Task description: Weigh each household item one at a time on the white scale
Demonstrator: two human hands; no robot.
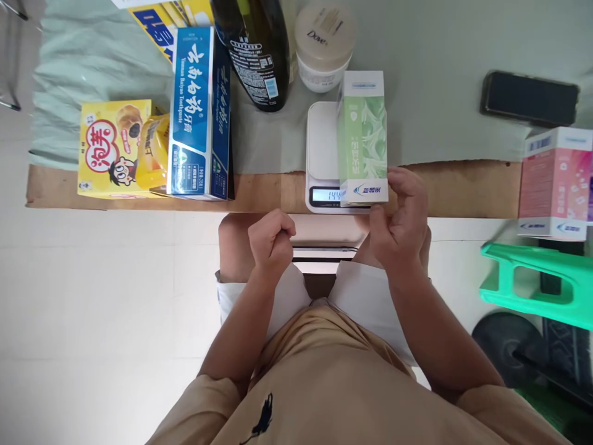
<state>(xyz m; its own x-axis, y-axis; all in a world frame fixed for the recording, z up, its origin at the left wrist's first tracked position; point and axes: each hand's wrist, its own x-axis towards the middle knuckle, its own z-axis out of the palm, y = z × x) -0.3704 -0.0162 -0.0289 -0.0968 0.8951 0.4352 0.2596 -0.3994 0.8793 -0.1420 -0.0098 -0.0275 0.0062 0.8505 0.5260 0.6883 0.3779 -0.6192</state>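
A green and white toothpaste box point(364, 133) stands on the right part of a white kitchen scale point(321, 139). It covers part of the scale's lit display point(325, 194), where the digits 144 can be read. My right hand point(403, 222) is closed at the box's near right corner, thumb at the front edge and bent fingers against the side. In front of the table edge, my left hand point(272, 242) is curled into a loose fist over my lap, with nothing visible in it.
Left on the table stand a blue toothpaste box point(192, 117), a yellow snack box point(109, 148) and a yellow packet point(155, 151). Behind are a dark bottle point(259, 55) and a Dove jar point(324, 46). Rightward lie a phone point(530, 99), a pink box point(553, 185) and a green stool point(532, 272).
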